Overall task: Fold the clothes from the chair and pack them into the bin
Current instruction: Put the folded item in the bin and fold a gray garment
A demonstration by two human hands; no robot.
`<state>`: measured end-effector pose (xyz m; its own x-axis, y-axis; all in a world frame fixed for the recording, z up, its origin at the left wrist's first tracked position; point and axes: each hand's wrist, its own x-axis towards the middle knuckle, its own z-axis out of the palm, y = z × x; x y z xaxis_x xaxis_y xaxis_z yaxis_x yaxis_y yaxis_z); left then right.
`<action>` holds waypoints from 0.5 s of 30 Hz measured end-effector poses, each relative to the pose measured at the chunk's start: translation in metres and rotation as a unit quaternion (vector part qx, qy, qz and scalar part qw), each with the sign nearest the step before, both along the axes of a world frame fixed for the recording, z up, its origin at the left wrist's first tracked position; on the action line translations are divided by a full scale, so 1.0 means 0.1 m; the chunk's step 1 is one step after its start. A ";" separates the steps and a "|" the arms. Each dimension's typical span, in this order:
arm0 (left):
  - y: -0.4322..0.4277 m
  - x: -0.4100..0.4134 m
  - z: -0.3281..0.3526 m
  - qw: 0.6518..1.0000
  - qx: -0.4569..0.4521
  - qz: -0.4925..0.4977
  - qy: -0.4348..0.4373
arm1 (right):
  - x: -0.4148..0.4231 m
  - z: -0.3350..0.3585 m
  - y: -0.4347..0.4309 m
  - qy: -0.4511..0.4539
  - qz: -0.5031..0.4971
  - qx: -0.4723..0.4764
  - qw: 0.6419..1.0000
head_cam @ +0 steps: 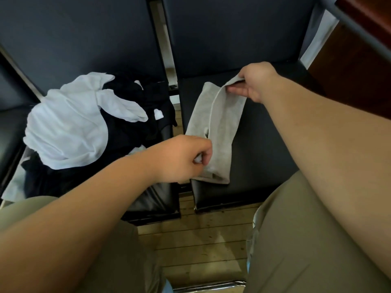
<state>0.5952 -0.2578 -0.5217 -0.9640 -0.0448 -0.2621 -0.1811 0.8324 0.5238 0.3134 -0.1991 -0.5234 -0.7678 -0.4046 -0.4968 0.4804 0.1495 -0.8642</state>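
Two knees in khaki trousers (296, 240) nearest, 6 o'clock; plank floor (201, 240) between. My left hand (182, 159) curled, pinching near end of grey garment (220, 127) at front-left corner of right chair seat (266, 157). Garment soft, matte, folded into long strip; seat smooth, black, glossy, with bare room toward 3 o'clock. Narrow gap to left chair (154, 204), 9 o'clock: crumpled white cloth (69, 123) over dark clothes (135, 127), heap overhanging edges. Farthest, 1 o'clock, my right hand (254, 81) pinches garment's lifted far edge.
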 end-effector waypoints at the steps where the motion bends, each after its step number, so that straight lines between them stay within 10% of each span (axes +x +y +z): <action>1: -0.05 0.03 0.01 1.000 -0.002 0.012 -0.024 | 0.02 -0.02 -0.05 0.004 0.004 0.002 1.000; 15: -0.35 0.03 -0.11 0.963 -0.085 0.083 -0.241 | 0.30 -0.18 -0.41 0.070 0.158 0.073 0.982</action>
